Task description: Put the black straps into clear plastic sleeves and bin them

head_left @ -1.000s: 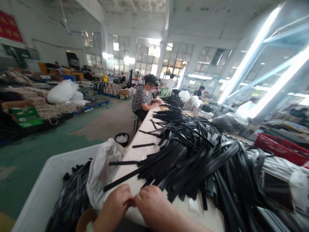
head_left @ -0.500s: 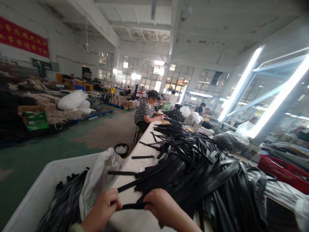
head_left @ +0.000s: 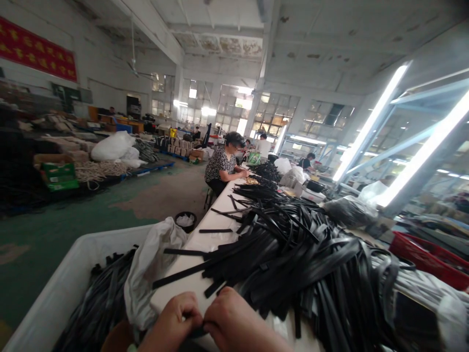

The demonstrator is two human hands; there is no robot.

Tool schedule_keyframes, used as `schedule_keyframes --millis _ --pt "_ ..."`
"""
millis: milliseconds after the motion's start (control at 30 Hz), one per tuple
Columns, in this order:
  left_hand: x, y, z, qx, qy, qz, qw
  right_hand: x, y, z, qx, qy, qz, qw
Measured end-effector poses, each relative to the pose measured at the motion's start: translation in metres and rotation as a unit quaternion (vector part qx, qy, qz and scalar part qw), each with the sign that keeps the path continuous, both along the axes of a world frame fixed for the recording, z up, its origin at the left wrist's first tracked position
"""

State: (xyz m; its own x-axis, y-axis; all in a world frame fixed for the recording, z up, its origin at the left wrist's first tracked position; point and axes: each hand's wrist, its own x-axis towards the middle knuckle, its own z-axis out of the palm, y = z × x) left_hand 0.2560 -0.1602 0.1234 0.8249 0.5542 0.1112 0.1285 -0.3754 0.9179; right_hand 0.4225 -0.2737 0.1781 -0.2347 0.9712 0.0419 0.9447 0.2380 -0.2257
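My left hand (head_left: 176, 322) and my right hand (head_left: 234, 325) are pressed together at the near edge of the white table (head_left: 208, 242), fingers closed. A short black strap piece (head_left: 196, 333) shows only as a dark sliver between their fingertips, mostly hidden. Just beyond the hands lies a large pile of black straps (head_left: 304, 254) spread along the table.
A white bin (head_left: 69, 283) holding black straps stands at the left of the table, with a white plastic bag (head_left: 150, 269) draped on its edge. A seated person (head_left: 222, 166) works farther along the table. A red crate (head_left: 428, 256) sits at the right. A small black bucket (head_left: 185, 221) stands on the floor.
Half a second ago my hands were apart with the black strap piece stretched between them. Now they have come together and lowered, and the piece is nearly hidden.
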Motion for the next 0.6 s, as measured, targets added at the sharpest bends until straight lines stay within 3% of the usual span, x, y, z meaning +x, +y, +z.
schedule_keyframes --millis 200,367,500,600 --pt "-0.010 0.003 0.014 0.090 0.058 0.047 0.993 0.007 -0.002 0.007 0.002 0.003 -0.079 0.997" --pt "-0.009 -0.003 0.020 0.067 0.055 0.022 0.996 -0.006 0.003 0.010 -0.032 -0.034 -0.034 0.998" --pt "-0.013 -0.004 0.020 0.081 0.084 0.064 0.991 0.002 0.003 0.008 -0.017 -0.009 -0.068 0.998" --pt "-0.010 -0.005 0.016 0.062 0.073 0.053 0.994 0.004 0.004 0.006 -0.027 -0.022 -0.054 0.998"
